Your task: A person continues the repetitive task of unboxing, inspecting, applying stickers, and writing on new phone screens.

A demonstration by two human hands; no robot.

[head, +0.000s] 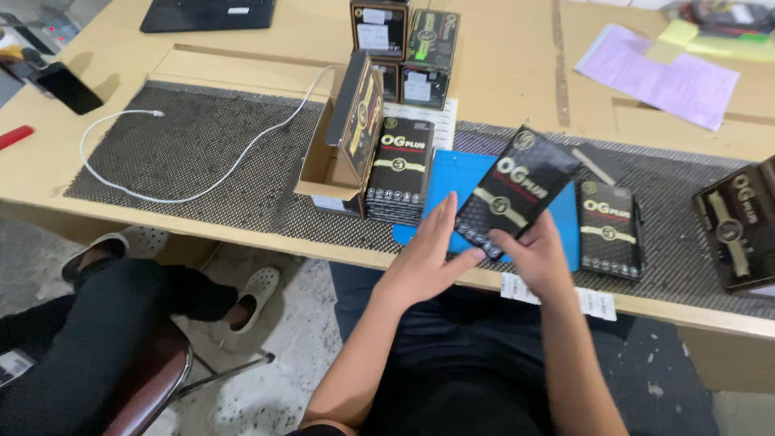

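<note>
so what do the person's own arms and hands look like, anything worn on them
Both forearms are bare up to the elbows, with no sleeves in view. The left hand and right hand carry no gloves, and no rings, watch or wristband show. Dark clothing covers the lap below them.

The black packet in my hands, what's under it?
Under the black packet, held by the right hand and touched by the left hand, lies a blue mat; the covered part is hidden.

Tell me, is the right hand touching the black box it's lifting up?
Touching. In the head view, the right hand grips the tilted black box at its lower edge, fingers wrapped onto it.
</note>
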